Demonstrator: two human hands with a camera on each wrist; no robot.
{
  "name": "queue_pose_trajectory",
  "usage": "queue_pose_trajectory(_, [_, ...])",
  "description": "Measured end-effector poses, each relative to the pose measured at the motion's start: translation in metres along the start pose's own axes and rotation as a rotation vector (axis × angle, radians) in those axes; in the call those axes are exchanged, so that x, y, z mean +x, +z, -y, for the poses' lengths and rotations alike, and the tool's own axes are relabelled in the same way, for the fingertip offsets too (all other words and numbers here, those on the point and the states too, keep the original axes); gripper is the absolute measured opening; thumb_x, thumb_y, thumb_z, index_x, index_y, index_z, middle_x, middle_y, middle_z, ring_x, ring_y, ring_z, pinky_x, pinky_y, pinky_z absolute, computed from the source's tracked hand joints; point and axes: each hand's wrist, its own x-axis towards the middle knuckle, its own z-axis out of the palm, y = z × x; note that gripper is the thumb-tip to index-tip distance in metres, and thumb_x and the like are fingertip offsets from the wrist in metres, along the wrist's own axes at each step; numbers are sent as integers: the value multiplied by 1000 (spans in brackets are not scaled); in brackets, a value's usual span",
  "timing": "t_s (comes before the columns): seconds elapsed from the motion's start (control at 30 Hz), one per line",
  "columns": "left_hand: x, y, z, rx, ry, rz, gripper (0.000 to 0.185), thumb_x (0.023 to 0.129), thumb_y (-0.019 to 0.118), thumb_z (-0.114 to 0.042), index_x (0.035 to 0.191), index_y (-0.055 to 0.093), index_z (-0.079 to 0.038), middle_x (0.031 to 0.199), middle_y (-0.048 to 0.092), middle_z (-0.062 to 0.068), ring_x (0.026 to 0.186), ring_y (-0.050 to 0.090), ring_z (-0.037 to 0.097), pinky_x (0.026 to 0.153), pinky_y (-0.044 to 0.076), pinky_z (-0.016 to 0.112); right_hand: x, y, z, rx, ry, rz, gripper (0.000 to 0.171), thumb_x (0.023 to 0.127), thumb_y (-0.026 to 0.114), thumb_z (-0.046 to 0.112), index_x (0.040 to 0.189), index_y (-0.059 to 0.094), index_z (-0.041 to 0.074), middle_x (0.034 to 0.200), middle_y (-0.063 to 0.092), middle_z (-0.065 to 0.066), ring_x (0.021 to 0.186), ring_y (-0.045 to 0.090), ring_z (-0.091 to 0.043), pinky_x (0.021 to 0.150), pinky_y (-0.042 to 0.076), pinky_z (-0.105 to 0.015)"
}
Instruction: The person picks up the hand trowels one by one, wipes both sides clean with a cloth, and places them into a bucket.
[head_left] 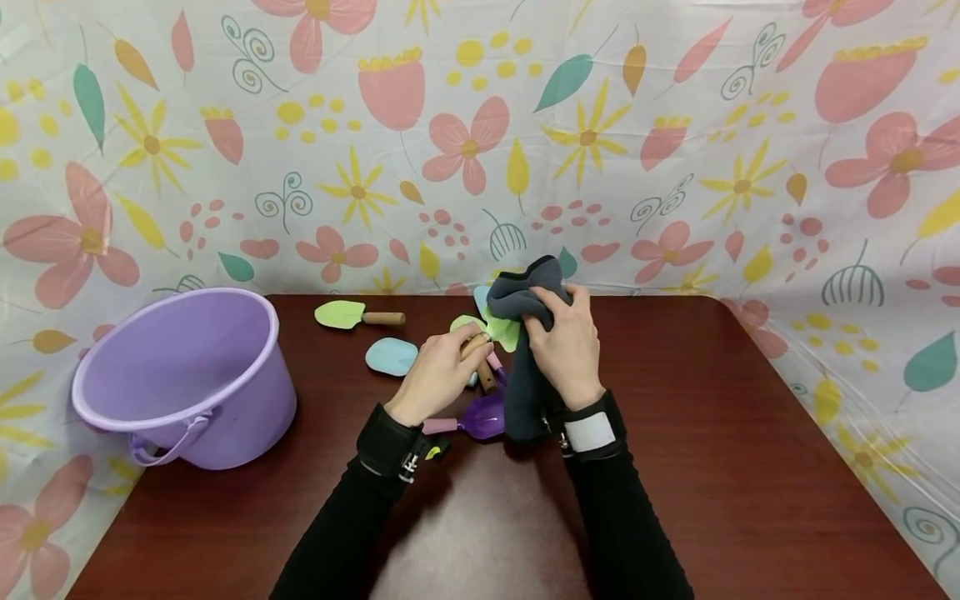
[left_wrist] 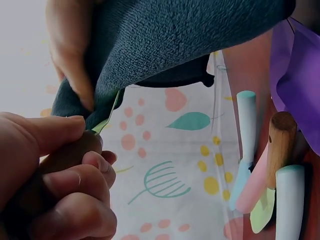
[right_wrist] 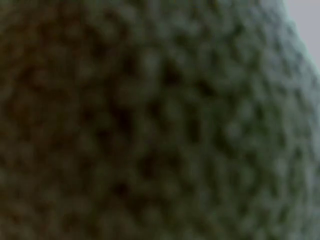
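My left hand grips the wooden handle of a small light-green garden tool, above the middle of the table. Its green head meets a dark grey cloth, which hides part of it, so its exact shape cannot be told. Bunched in my right hand, the cloth hangs down in a long fold. In the left wrist view the thin green metal runs up from the handle into the plush cloth. Blurred cloth fills nearly all of the right wrist view.
A purple bucket stands at the table's left. Near it lie a green trowel with a wooden handle and a light-blue scoop. Beneath my hands lie a purple shovel and several other tools. Flowered fabric hangs behind the table.
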Motion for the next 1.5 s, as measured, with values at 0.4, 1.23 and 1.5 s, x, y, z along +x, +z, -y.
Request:
queue_pose_trajectory(0.4, [-1,-4,3,-137,-6,88,19,104,49,-36,98,64,-25,63,38,-2,53,41,11,55,33,26,11,-31,-35,190,141,-115,40,97,64,28,131,62,6,124,48,-23,104,49,-40,89,39,-53])
queue_pose_trajectory(1.23, [-1,-8,-3,-363,90,105,27,102,51,-39,105,66,-17,73,51,4,63,49,19,61,39,31,4,-15,-14,1779,477,494,33,106,39,36,98,63,13,92,58,-2,80,59,-17,73,48,-31])
queue_pose_trajectory(1.5, [-2,-12,0,-298,49,108,26,101,53,-43,103,67,-21,68,51,0,60,48,17,57,38,29,6,-9,-9,1939,517,519,37,104,43,40,100,65,10,93,63,-1,86,62,-16,78,49,-29])
